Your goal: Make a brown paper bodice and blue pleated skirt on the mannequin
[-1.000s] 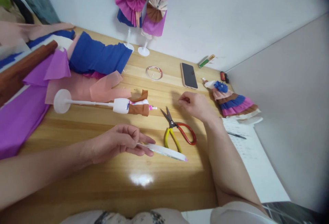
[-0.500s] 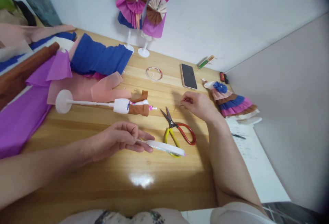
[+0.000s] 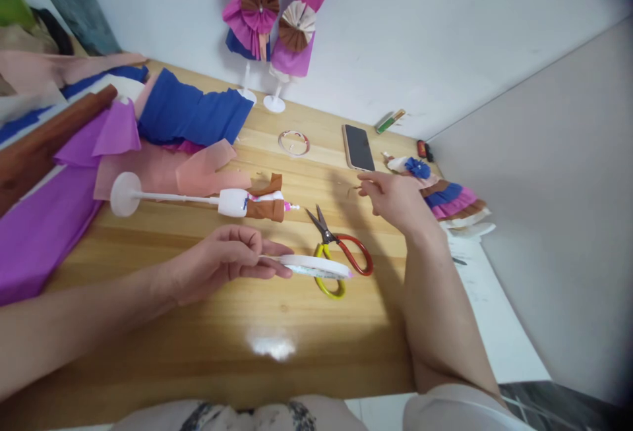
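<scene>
My left hand (image 3: 232, 256) pinches the near end of a roll of white tape (image 3: 316, 265), seen almost edge-on, with its other fingers spread beneath. Under the far end of the roll lie scissors (image 3: 327, 238) with one red and one yellow handle, blades parted. My right hand (image 3: 390, 197) hovers over the table, fingers loosely apart. A thin curled brownish scrap (image 3: 353, 190) is right at its fingertips; whether it clings there I cannot tell. Beyond my left hand a small dress form (image 3: 232, 203) lies on its side, partly wrapped in brown crepe paper (image 3: 266, 210).
Blue crepe paper (image 3: 192, 111) and purple sheets (image 3: 54, 220) are heaped at left. Two decorated forms (image 3: 260, 16) stand by the wall. A ring of ribbon or wire (image 3: 294, 143), a phone (image 3: 359, 147) and a green tube (image 3: 390, 121) lie behind. A layered paper dress (image 3: 455, 200) is at right.
My right hand has moved a little up and to the right, and its fingers have parted. The tape roll in my left hand has risen slightly.
</scene>
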{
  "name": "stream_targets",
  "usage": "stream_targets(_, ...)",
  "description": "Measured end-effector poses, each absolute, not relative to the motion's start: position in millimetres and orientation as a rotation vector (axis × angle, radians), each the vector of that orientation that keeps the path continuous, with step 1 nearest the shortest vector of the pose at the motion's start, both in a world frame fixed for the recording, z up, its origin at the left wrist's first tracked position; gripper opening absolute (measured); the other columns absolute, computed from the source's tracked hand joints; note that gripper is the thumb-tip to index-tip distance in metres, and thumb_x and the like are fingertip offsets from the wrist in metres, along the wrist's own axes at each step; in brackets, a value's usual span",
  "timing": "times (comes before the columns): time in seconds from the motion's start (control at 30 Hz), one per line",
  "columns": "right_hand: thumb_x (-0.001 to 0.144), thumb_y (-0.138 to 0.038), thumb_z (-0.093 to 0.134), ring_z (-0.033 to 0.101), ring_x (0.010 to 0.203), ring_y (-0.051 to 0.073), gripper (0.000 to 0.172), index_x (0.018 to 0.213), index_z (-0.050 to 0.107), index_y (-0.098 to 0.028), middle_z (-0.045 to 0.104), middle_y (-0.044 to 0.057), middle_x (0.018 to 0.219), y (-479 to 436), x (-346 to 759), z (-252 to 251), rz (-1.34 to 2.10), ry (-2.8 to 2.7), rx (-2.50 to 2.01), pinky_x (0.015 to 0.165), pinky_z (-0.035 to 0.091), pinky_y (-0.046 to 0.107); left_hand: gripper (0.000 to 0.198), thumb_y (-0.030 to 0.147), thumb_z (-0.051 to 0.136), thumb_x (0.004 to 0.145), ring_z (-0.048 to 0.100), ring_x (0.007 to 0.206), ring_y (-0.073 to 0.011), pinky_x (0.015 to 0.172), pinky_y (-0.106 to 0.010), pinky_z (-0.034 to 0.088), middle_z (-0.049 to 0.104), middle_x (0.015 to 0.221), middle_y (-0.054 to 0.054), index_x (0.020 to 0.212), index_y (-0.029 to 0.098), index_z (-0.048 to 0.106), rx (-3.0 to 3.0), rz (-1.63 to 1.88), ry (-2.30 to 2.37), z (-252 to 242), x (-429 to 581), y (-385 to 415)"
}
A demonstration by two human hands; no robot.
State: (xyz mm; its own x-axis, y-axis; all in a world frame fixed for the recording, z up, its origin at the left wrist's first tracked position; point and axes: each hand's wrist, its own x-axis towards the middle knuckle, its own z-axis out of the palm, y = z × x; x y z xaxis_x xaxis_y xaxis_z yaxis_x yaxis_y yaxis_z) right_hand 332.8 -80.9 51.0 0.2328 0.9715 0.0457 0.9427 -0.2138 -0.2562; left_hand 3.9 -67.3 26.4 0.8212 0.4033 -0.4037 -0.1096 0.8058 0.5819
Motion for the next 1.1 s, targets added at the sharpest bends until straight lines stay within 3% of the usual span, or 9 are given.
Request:
stream_targets(0.1,0.082,-0.021,0.055,0.061,0.056,0.017,0.033,0.108,0.074,-0.013,0.074,0.007,0.072,-88.4,330.2,60.2,0.174,-1.697,-2.255,0.066,0.046,0.030,0.013,0.008,0.068,0.072,0.076,0.097,-0.0235,0.082,-0.017,0.060,0.077,0.107,-0.009,0.060,0.012,0.063,0.573,0.303,0.546,25.3,2.9,-67.7)
stream_targets(0.3,0.081,-0.033,0.055,0.050,0.049,0.014,0.024,0.082,0.071,-0.015,0.062,0.002,0.058,-96.2,327.1,43.3,0.237,-1.677,-2.124,0.054,0.036,0.027,0.015,0.009,0.069,0.071,0.076,0.097,-0.0230,0.081,-0.016,0.059,0.077,0.107,-0.010,0.060,0.012,0.060,0.569,0.290,0.565,23.1,2.6,-69.5)
stream_targets(0.5,0.077,-0.043,0.062,0.052,0.057,0.014,0.032,0.090,0.068,-0.015,0.064,0.004,0.072,-94.1,329.5,29.7,0.402,-1.660,-2.013,0.056,0.039,0.026,0.014,0.008,0.068,0.072,0.076,0.098,-0.0237,0.083,-0.017,0.059,0.076,0.110,-0.011,0.062,0.012,0.060,0.564,0.274,0.548,23.0,2.6,-72.5)
stream_targets(0.67,0.085,-0.038,0.057,0.054,0.054,0.015,0.031,0.102,0.071,-0.015,0.063,0.002,0.061,-123.9,317.4,36.2,0.444,-1.746,-2.123,0.055,0.042,0.026,0.015,0.009,0.067,0.074,0.075,0.098,-0.0224,0.083,-0.017,0.059,0.076,0.110,-0.010,0.061,0.012,0.060,0.557,0.289,0.565,24.1,2.7,-72.1)
stream_targets(0.77,0.087,-0.033,0.060,0.066,0.068,0.019,0.042,0.126,0.064,-0.018,0.072,0.006,0.083,-154.3,300.2,30.2,0.625,-1.875,-2.091,0.069,0.053,0.032,0.016,0.008,0.067,0.074,0.075,0.102,-0.0220,0.084,-0.016,0.058,0.076,0.111,-0.009,0.061,0.013,0.060,0.533,0.300,0.576,24.0,2.2,-71.7)
stream_targets(0.83,0.087,-0.034,0.060,0.069,0.090,0.025,0.054,0.139,0.055,-0.020,0.069,0.012,0.108,-172.2,287.6,22.6,0.602,-1.928,-2.055,0.080,0.056,0.038,0.015,0.007,0.067,0.074,0.074,0.104,-0.0218,0.086,-0.016,0.057,0.077,0.109,-0.008,0.061,0.013,0.061,0.516,0.314,0.580,23.8,1.7,-72.1)
stream_targets(0.9,0.084,-0.035,0.064,0.067,0.103,0.031,0.062,0.142,0.052,-0.018,0.064,0.016,0.116,-185.2,276.8,15.5,0.478,-1.925,-2.091,0.087,0.056,0.045,0.015,0.007,0.067,0.074,0.072,0.108,-0.0226,0.091,-0.018,0.055,0.077,0.109,-0.009,0.062,0.013,0.061,0.508,0.326,0.583,23.9,1.6,-73.1)
stream_targets(1.1,0.083,-0.027,0.057,0.065,0.071,0.025,0.048,0.130,0.058,-0.015,0.065,0.011,0.090,-204.3,264.9,14.0,0.464,-1.809,-2.266,0.072,0.056,0.044,0.015,0.010,0.067,0.073,0.068,0.117,-0.0277,0.118,-0.036,0.040,0.076,0.108,-0.010,0.061,0.014,0.059,0.503,0.358,0.589,26.7,3.5,-76.4)
